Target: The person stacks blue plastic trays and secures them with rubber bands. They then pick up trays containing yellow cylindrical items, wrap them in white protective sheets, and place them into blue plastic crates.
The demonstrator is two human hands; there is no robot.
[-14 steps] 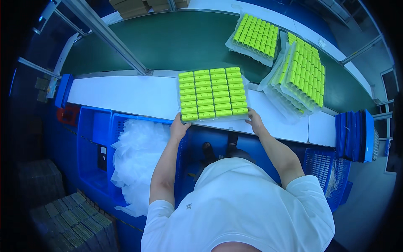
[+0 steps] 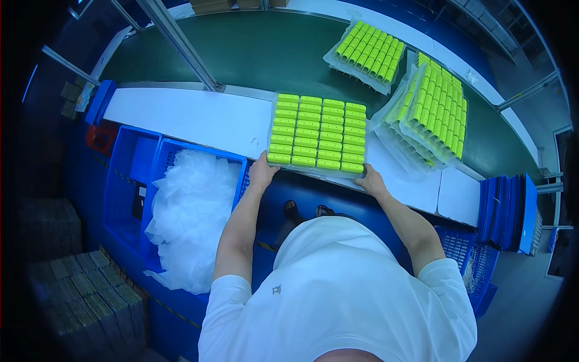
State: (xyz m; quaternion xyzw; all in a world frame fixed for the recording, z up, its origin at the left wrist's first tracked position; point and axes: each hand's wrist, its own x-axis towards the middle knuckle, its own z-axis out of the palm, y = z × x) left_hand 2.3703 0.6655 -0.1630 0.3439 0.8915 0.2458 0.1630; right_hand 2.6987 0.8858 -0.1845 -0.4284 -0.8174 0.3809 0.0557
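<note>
Here's the tray (image 2: 316,171) of yellow-green tubes (image 2: 318,134) at twelve o'clock over the white bench (image 2: 181,114), left hand (image 2: 263,174) gripping its seven o'clock corner, right hand (image 2: 373,181) its five! Looks fairly weighty, the clear plastic probably thin, bendy and slick, so those two low corners, held level, seem the sensible grip.

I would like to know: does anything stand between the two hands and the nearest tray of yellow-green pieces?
Nothing visible does: the left hand holds the tray at its near left corner, and the right hand at its near right corner. The stacked trays lie farther right, not in between.
</note>
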